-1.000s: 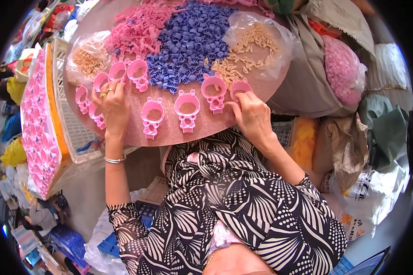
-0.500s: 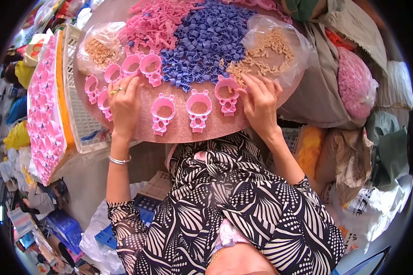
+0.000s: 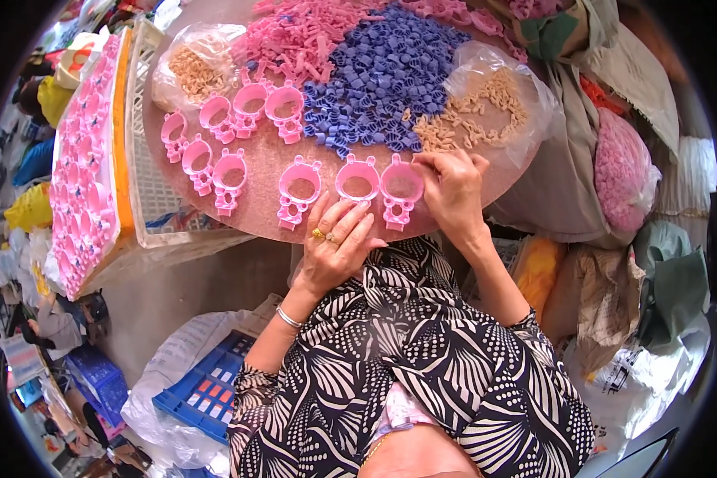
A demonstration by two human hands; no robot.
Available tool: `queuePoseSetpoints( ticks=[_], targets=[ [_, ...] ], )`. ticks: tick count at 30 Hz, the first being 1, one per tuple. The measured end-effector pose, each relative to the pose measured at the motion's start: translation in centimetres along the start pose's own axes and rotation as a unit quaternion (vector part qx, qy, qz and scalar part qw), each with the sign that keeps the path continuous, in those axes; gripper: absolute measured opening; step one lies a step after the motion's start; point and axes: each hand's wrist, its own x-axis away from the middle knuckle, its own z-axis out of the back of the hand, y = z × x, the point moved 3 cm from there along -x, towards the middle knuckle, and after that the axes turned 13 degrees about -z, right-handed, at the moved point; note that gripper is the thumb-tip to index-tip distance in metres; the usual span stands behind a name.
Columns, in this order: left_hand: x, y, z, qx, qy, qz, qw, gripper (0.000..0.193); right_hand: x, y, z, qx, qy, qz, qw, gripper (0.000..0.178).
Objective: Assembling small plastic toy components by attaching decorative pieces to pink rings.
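Observation:
Three pink bear-shaped plastic frames lie in the front row on the round table: a left frame (image 3: 299, 190), a middle frame (image 3: 358, 178) and a right frame (image 3: 402, 183). My left hand (image 3: 334, 239) rests, fingers stretched, over the lower part of the middle frame, hiding that part. Beside the right frame's upper right edge, my right hand (image 3: 456, 190) has its fingertips pinched together; what is between them cannot be made out. Several more pink frames (image 3: 229, 177) stand in a group at the left. Small beige pieces (image 3: 438, 134) lie just beyond my right fingertips.
Blue plastic parts (image 3: 390, 76) are heaped mid-table, pink strips (image 3: 295, 36) behind them. A plastic bag (image 3: 167, 80) holds beige pieces at the left. A white crate (image 3: 147, 119) and a tray of pink parts (image 3: 88, 175) stand left; sacks (image 3: 570, 151) crowd the right.
My left hand has moved from the left group to the front middle, uncovering a pink frame there. The right frame now sits closer to the middle one. The view has shifted slightly.

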Motion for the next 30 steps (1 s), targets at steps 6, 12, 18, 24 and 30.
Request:
queuePoseSetpoints(
  ticks=[6, 12, 18, 24, 30],
  targets=[
    [-1.0, 0.7, 0.1, -0.04, 0.023, 0.0, 0.999, 0.038, -1.3, -0.9, -0.8, 0.06, 0.066, 0.101, 0.991, 0.013],
    [0.1, 0.5, -0.6, -0.006, 0.072, -0.012, 0.997, 0.04, -5.2, -0.8, -2.1, 0.079, -0.046, 0.214, 0.973, 0.017],
    [0.0, 0.5, -0.9, -0.016, 0.072, -0.007, 0.997, 0.035, -6.4, -0.6, -3.5, 0.152, -0.105, 0.224, 0.957, 0.013],
    [-0.2, 0.5, -1.1, -0.027, 0.062, -0.006, 0.998, 0.035, -7.0, 0.5, -3.3, 0.033, -0.099, 0.121, 0.987, 0.007],
    [-0.1, 0.3, -0.8, -0.043, 0.051, 0.013, 0.998, 0.033, -4.8, 2.9, 3.7, -0.146, -0.12, -0.084, 0.978, 0.009]
  ],
)
